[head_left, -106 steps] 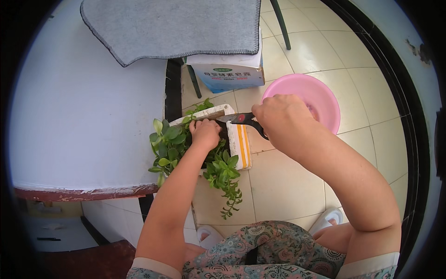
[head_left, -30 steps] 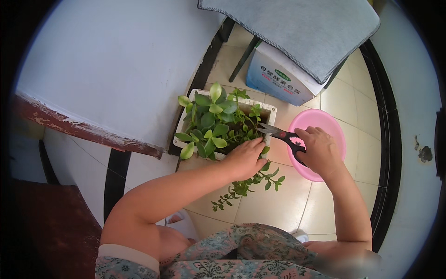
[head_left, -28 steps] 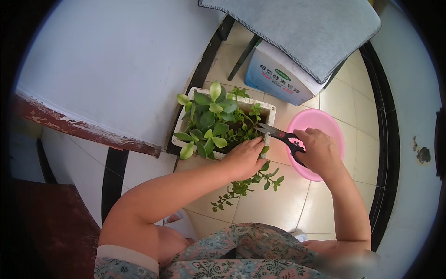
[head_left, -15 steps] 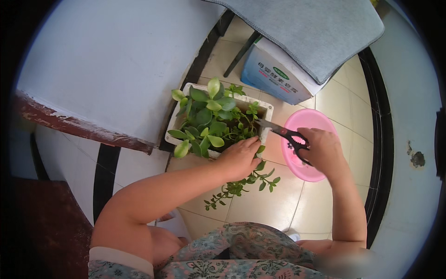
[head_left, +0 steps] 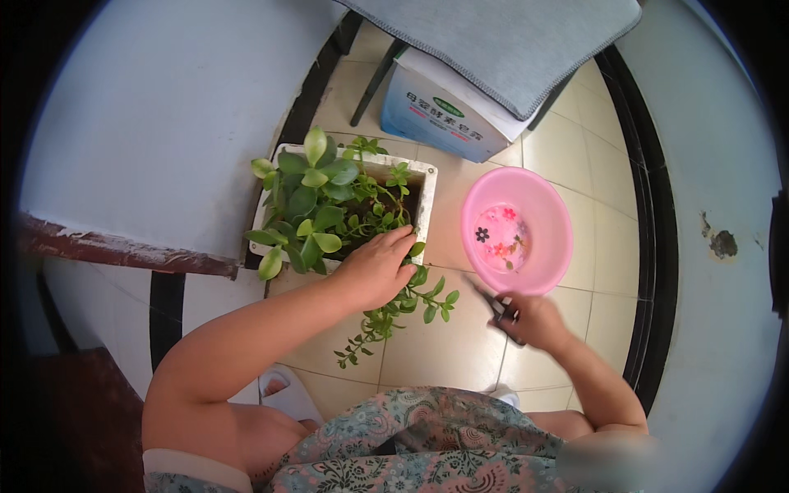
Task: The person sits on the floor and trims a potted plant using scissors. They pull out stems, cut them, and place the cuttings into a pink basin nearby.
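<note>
A white rectangular planter (head_left: 429, 182) holds a plant with broad, thick leaves (head_left: 302, 205) and a smaller-leaved trailing plant (head_left: 374, 215). One trailing stem with leaves (head_left: 380, 322) hangs over the near side. At the planter's near right corner, my left hand (head_left: 374, 267) lies over the greenery, fingers stretched and thumb apart; leaves show between them, and its underside is hidden. Black-handled scissors (head_left: 500, 309) are in my right hand (head_left: 538, 322), away from the plant and just below the basin. Motion slightly blurs the scissors, their blades pointing up and left.
A pink basin (head_left: 559, 238) with a flower pattern and a few green leaves inside stands right of the planter. Behind are a blue-and-white box (head_left: 440, 111) and a stool with a grey cloth (head_left: 509, 41). Walls (head_left: 148, 123) rise on both sides.
My right hand has drawn the scissors back from the planter's edge, down toward me, uncovering the basin's inside. My left hand stays at the planter's corner. The whole view has shifted.
</note>
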{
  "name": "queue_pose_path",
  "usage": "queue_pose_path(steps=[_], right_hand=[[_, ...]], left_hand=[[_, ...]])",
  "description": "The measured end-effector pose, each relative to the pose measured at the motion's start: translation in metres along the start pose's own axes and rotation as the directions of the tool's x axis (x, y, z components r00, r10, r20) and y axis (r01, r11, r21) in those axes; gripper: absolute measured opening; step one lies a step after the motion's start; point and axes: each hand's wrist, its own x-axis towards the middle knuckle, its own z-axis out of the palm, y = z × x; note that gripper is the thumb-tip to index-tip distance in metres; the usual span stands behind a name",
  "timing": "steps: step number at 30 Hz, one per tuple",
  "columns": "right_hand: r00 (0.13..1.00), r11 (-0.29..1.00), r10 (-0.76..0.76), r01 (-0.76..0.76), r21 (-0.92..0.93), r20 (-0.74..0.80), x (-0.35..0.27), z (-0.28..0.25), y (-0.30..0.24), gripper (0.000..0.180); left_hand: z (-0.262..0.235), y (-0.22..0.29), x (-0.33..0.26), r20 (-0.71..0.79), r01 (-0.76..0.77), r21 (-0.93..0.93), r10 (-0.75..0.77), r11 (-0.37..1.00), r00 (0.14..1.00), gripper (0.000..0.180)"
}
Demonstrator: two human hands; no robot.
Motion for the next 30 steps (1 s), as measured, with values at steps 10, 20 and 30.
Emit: queue_pose_path(steps=[10, 20, 30], right_hand=[[0.965, 0.96, -0.128, 0.179, -0.216, 0.23, 0.017, 0.111, 0.023, 0.041], [0.891, 0.903, -0.171, 0.312, -0.294, 0.42, 0.028, 0.067, 0.011, 0.023], [0.913, 0.882, -0.372, 0.403, 0.243, -0.167, 0.126, -0.046, -0.126, 0.022]], left_hand=[[0.005, 0.006, -0.003, -0.209, 0.122, 0.16, -0.087, 0.98, 0.974, 0.048], [-0.001, 0.006, -0.017, -0.067, 0.083, -0.226, -0.1, 0.971, 0.993, 0.05], [-0.025, -0.025, -0.006, -0.281, 0.145, -0.451, -0.295, 0.88, 0.913, 0.064]])
